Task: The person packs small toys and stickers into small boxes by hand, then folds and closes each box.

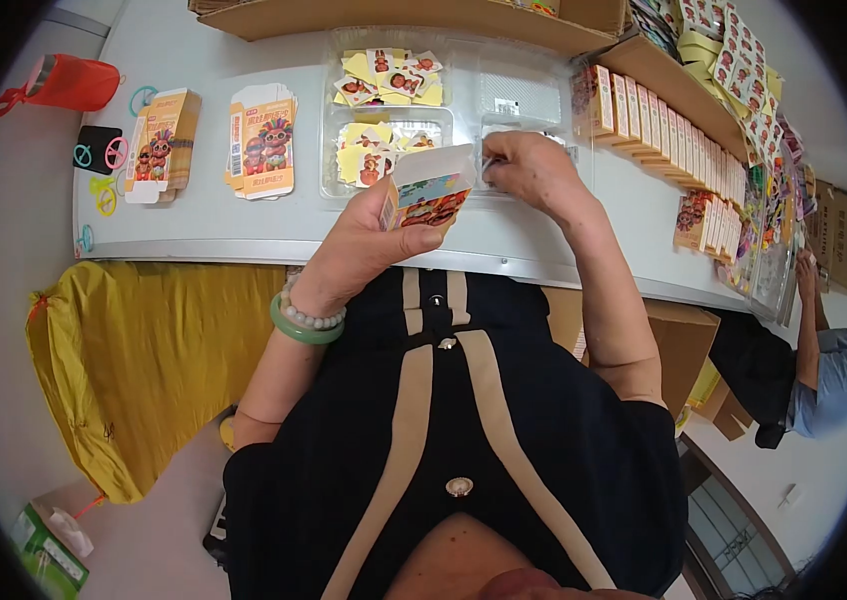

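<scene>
Bright, even indoor light; shadows soft. Faint glints on clear plastic tray (522, 85). Strong fisheye: front edge of surface (214, 60) bows, corners black, detail softens toward periphery.

the open carton (432, 203) is looking like smooth printed card, its pale flap (436, 164) showing matt. sticker pieces (396, 75) are appearing as thin paper, lying in a clear plastic tray (328, 130) that is catching glossy highlights. the white tabletop (199, 232) is looking smooth, faintly reflecting light. the long brown box (414, 22) is showing dull cardboard. the yellow sack (159, 375) is creasing like thin woven stuff, the green bangle (306, 326) is gleaming, polished, and the dark garment (344, 440) is looking like matt cloth.
</scene>
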